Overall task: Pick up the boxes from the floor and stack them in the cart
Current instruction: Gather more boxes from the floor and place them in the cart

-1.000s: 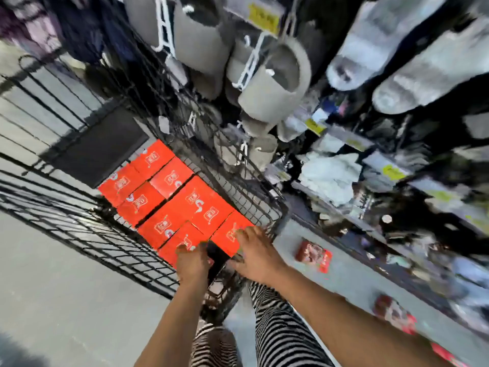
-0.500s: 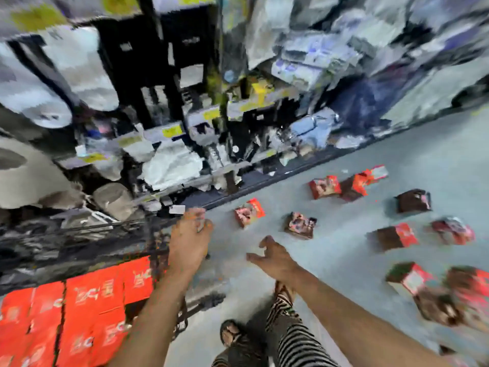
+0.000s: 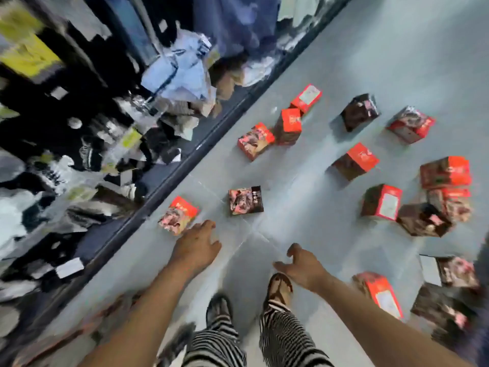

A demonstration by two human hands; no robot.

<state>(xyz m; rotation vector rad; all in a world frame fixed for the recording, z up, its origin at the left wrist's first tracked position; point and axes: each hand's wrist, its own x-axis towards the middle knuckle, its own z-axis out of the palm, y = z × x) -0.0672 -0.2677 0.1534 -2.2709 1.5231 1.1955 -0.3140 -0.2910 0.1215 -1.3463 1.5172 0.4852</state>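
Note:
Several red and dark boxes lie scattered on the grey floor. The nearest box lies by the shelf base, just beyond the fingertips of my left hand, which is empty with fingers spread. A second box lies a little further right. My right hand hovers lower, open, holding nothing. Another red box lies to its right. The cart is out of view.
A dark shelf base rail runs diagonally on the left, with packed goods above it. More boxes crowd the right side. My sandalled foot and striped trousers are at the bottom.
My view has swung right, away from the cart and down to the floor. Both hands left the cart and now reach over the floor; the left is nearly at the nearest box.

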